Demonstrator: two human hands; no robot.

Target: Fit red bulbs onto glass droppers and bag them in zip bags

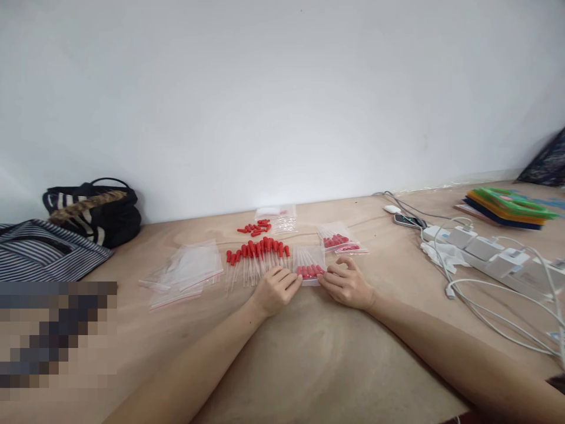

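Observation:
A small clear zip bag holding several red-capped droppers lies flat between my hands, its caps toward me. My left hand pinches the bag's near left corner. At the near right corner, my right hand has its fingers closed on the bag's edge, with the index finger bent above. Just left of the bag, several loose droppers with red caps are fanned out on the table. Loose red caps lie behind them. Filled bags rest to the right, and flat bags with red seal lines are piled at the left.
A clear bag lies near the wall. On the right are a power strip with chargers, white cables, a black device and stacked coloured frames. A black bag and a striped bag sit left.

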